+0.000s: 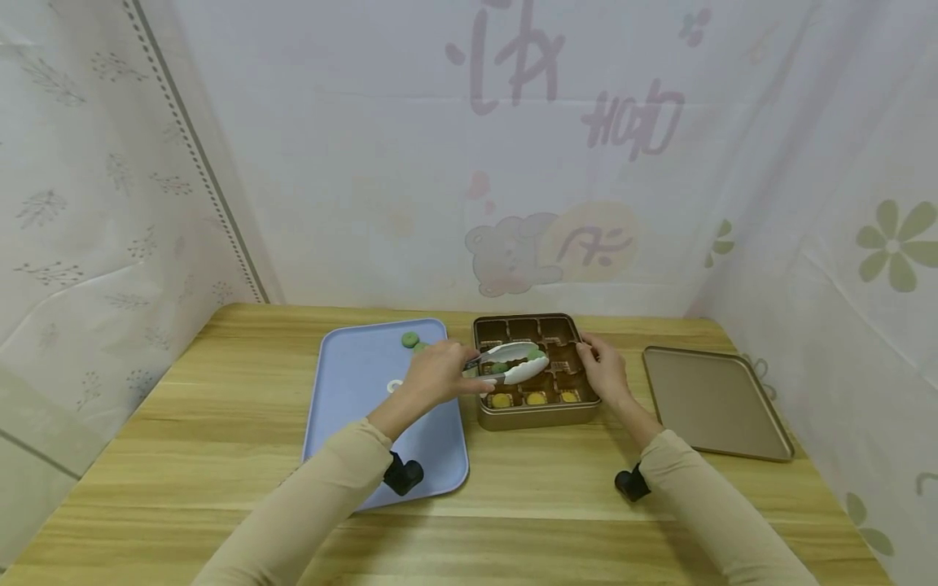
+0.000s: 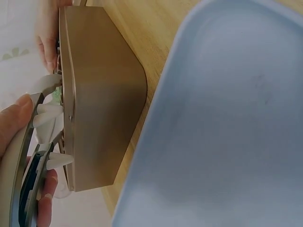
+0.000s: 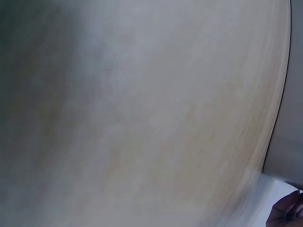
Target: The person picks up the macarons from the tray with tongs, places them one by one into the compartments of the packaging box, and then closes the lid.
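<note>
My left hand (image 1: pixel 437 374) holds a pair of tongs (image 1: pixel 524 372) with white scalloped tips, low over a gold-brown tin box (image 1: pixel 538 418). A green cookie (image 1: pixel 537 355) shows at the tips of the tongs; whether they pinch it I cannot tell. Inside the box is a brown divided liner. Another green cookie (image 1: pixel 500 368) sits in its middle part, and yellow cookies (image 1: pixel 501 400) fill the front row. My right hand (image 1: pixel 607 374) grips the box's right rim. In the left wrist view the tongs' tips overlap the tin's upper edge.
Left of the box lies a pale blue tray (image 1: pixel 344 391) bearing green cookies (image 1: pixel 410 339) and a white ring-shaped piece (image 1: pixel 394 386), partly behind my left hand. A flat gold-brown lid (image 1: pixel 718 399) lies at the right. Printed cloth (image 1: pixel 366 179) hangs behind the wooden table (image 1: pixel 542 521).
</note>
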Demonstrator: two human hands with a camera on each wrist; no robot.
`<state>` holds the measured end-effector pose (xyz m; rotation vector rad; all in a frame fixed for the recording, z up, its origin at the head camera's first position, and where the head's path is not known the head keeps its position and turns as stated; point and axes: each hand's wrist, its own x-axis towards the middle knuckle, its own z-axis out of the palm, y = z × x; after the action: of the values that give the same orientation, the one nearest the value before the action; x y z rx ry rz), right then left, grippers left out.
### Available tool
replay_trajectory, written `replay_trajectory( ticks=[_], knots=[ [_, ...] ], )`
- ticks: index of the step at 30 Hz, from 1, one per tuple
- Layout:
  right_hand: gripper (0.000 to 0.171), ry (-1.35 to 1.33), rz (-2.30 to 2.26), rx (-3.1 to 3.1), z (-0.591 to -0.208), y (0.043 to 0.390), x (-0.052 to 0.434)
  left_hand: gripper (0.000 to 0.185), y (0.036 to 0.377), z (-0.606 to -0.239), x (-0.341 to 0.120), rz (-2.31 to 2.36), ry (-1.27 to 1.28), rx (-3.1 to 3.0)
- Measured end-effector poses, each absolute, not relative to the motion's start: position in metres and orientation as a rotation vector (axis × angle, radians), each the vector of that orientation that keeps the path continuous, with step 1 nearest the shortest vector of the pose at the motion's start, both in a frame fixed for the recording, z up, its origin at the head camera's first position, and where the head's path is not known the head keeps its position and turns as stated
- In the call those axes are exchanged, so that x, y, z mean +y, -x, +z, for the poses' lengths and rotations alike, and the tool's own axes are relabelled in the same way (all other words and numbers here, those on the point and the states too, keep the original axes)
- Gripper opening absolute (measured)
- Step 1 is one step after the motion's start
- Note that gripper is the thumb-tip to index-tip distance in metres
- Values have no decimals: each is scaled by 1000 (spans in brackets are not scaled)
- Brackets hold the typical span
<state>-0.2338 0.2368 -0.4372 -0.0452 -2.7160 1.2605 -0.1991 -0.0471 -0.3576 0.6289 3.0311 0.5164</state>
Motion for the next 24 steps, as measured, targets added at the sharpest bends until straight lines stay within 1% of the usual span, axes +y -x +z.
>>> replay_trajectory(
  ticks=[24],
  knots=[
    [43, 32, 1263, -2713, -437, 233, 236, 59, 198, -358, -48, 505, -585, 3039]
  ],
)
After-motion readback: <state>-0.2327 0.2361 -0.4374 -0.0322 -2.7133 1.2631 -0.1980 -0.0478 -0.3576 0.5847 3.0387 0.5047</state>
